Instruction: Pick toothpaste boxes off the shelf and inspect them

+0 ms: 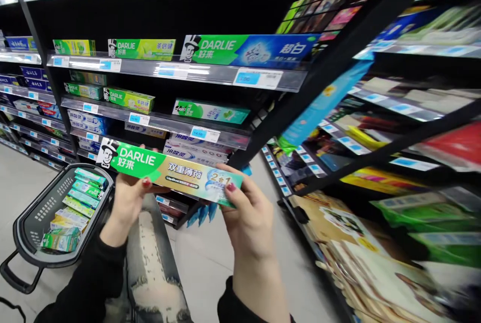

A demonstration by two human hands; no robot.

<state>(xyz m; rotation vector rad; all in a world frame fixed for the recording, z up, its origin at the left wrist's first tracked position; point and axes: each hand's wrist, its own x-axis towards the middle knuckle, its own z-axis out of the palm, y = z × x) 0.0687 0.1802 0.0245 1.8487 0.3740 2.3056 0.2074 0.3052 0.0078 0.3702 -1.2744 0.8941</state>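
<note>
I hold a long green and gold Darlie toothpaste box (169, 171) flat in front of me with both hands. My left hand (130, 197) grips its left part, thumb on the front face. My right hand (248, 212) pinches its right end, thumb on top. The box hovers in front of the lower shelves of a store rack. More Darlie toothpaste boxes (248, 49) lie on the shelves behind it.
A dark shopping basket (26, 222) with several toothpaste boxes (78, 197) sits on the floor at the left, beside my knee (154, 253) in torn jeans. A second shelf rack (376, 172) with packaged goods runs along the right. Pale floor lies between them.
</note>
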